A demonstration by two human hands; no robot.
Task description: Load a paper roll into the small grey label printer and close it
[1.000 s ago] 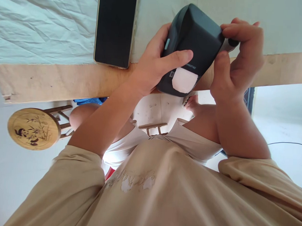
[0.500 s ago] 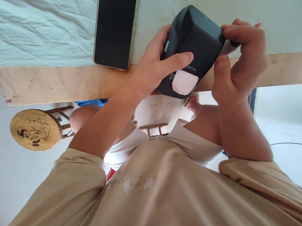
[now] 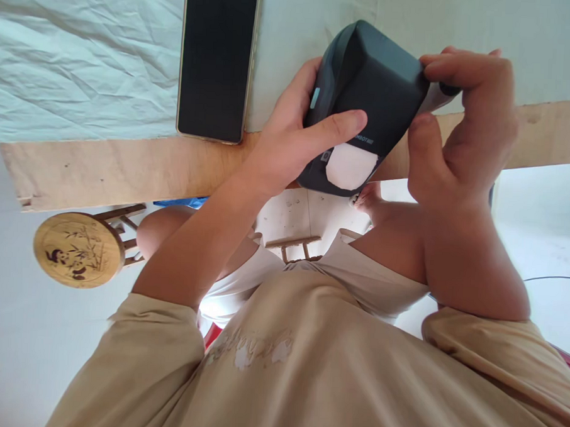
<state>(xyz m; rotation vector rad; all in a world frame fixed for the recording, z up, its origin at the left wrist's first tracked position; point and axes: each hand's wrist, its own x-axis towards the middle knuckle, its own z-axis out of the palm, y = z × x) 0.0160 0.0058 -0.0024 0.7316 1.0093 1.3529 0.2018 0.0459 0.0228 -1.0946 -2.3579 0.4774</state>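
A black label printer (image 3: 380, 85) is held tilted over the table's front edge. A white label (image 3: 352, 167) shows on its face, below small lettering that is partly hidden. My left hand (image 3: 300, 129) wraps round its left side, thumb lying across the face. At the right end, my right hand (image 3: 464, 114) has its index fingertip on the printer's corner and its thumb lower down. Between them a greyish, see-through-looking part (image 3: 431, 99) with a dark end sticks out; whether it is a cover or a loose piece I cannot tell.
A phone (image 3: 217, 59) with a dark screen lies to the left on the pale green cloth (image 3: 84, 60). The wooden table edge (image 3: 102, 174) runs across in front of me. A round wooden stool (image 3: 79, 250) stands on the floor at left. My knees are under the table.
The whole view has shifted a little, so everything sits slightly lower and mostly further right. Both hands keep about the same hold on the printer.
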